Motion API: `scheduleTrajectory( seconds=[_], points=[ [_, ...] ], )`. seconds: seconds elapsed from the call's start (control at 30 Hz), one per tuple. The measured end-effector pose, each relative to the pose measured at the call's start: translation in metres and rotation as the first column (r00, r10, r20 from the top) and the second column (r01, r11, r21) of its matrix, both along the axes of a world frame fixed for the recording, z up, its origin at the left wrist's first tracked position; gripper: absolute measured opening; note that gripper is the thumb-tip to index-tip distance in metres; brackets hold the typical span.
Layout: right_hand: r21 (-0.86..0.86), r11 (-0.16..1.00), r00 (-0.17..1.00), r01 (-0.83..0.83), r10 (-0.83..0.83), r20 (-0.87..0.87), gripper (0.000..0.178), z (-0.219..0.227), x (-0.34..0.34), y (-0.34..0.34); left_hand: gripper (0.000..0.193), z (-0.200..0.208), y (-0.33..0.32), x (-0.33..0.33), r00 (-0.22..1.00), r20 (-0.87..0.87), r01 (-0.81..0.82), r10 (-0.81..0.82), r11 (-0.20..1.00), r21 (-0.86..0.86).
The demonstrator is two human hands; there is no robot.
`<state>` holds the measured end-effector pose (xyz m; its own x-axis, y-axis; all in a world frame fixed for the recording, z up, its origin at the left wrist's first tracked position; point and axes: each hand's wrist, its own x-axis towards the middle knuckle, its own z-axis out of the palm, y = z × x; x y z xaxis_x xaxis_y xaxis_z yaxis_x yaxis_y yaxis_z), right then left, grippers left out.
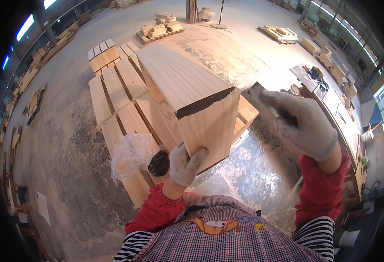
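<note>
A long pale wooden box lies tilted in front of me, its end toward me. A dark strip runs across the top edge of that end. My left hand, in a whitish glove, grips the box's lower left edge, with the thumb on the end face. Right of the box, my gloved right hand is closed on a small dark flat piece, apart from the wood. Whether that piece is a scraper blade or sandpaper I cannot tell. By my left hand are a clear plastic bag and a black lump.
Under and behind the box, similar wooden pieces stand stacked in rows. To the right is a long workbench with tools and a dark bundle. Farther off, pallets of timber and a post stand on the dusty floor.
</note>
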<state>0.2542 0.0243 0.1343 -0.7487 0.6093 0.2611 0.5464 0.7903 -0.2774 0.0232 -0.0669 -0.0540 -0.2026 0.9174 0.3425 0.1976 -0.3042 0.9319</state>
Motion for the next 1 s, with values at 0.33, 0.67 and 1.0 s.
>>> scheduleTrajectory(
  seconds=[0.33, 0.67, 1.0],
  points=[
    [-0.732, 0.549, 0.680, -0.403, -0.355, -0.641, 0.051, -0.054, 0.018, -0.024, 0.022, -0.012, -0.001, 0.006, 0.994, 0.107, 0.002, -0.005, 0.999, 0.033],
    [-0.676, 0.475, 0.568, -0.564, -0.372, -0.735, 0.050, -0.092, 0.000, -0.033, 0.022, -0.031, -0.008, 0.011, 0.999, 0.039, -0.013, 0.014, 1.000, -0.014],
    [-0.709, 0.494, 0.601, -0.504, -0.389, -0.698, 0.050, -0.088, -0.009, -0.031, 0.022, -0.037, -0.011, 0.013, 0.994, 0.105, -0.020, 0.030, 0.995, -0.096]
  ],
)
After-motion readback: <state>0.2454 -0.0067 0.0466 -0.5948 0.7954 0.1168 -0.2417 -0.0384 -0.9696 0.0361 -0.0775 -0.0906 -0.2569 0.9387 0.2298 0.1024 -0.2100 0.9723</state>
